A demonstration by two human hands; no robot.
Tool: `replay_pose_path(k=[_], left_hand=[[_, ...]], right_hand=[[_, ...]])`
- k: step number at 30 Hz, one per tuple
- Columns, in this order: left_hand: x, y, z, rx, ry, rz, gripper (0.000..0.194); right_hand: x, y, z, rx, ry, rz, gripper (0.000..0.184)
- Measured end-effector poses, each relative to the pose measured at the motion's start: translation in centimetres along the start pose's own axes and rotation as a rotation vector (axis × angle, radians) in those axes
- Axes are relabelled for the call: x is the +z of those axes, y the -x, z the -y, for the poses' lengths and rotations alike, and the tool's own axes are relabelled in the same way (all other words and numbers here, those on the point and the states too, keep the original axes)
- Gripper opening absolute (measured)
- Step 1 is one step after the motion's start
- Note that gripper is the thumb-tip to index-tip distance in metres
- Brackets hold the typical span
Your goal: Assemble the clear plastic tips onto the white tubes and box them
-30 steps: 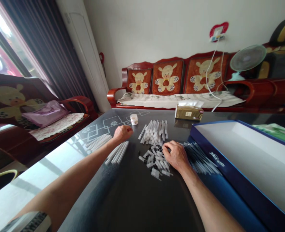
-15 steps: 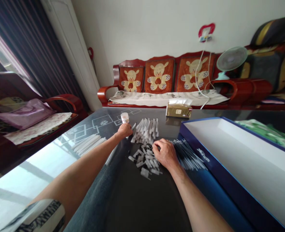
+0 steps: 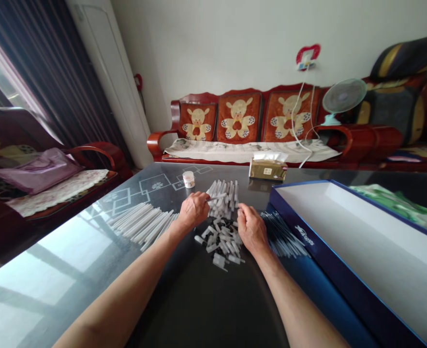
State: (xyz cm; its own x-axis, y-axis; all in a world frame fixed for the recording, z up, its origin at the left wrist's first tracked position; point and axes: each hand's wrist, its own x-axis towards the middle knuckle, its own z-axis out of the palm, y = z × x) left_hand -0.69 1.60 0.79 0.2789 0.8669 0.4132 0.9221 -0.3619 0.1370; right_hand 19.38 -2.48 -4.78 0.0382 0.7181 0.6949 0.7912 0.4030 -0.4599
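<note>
My left hand (image 3: 195, 209) is closed in a pinch on a whitish pen (image 3: 217, 196), which points right, in front of a pile of similar pens (image 3: 228, 188). My right hand (image 3: 251, 226) is closed, thumb and forefinger together, at the right of the pens; anything in its fingertips is too small to make out. Between the hands lies a heap of translucent pen caps (image 3: 226, 239) with small black pieces. White pen barrels (image 3: 140, 222) lie in a row left of my left hand. Thin dark refills (image 3: 286, 237) are spread beside my right hand.
A blue-rimmed box lid with a white inside (image 3: 365, 232) takes up the table's right side. A tissue box (image 3: 267, 169) and a small white cup (image 3: 189, 179) stand toward the back. Green-and-white plastic packaging (image 3: 398, 203) lies behind the lid. Beyond is a wooden sofa (image 3: 162, 140).
My left hand has moved from beside the cup toward my right hand, now holding a pen from the pile's left edge. My right hand stays beside the caps. The view has swung right.
</note>
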Motion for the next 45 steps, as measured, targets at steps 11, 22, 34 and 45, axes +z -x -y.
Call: replay_pose_path(k=[11,22,34,45], left_hand=[[1.1,1.7,-0.8,0.267,-0.061,-0.029,0.025],[1.6,2.6,-3.4,0.392,0.01,-0.093,0.024],[2.1,2.3,-3.3,0.444,0.082,-0.039,0.033],[2.0,2.1,-3.0,0.447,0.031,-0.009,0.032]], right_hand=[[-0.6,-0.2,0.4,-0.022,-0.107,-0.003,0.022],[-1.1,-0.2,1.3,-0.052,-0.046,0.05,0.031],[-1.3,-0.4,1.2,-0.023,-0.232,0.117,0.02],[-1.3,-0.3,1.2,0.019,-0.248,0.075,0.016]])
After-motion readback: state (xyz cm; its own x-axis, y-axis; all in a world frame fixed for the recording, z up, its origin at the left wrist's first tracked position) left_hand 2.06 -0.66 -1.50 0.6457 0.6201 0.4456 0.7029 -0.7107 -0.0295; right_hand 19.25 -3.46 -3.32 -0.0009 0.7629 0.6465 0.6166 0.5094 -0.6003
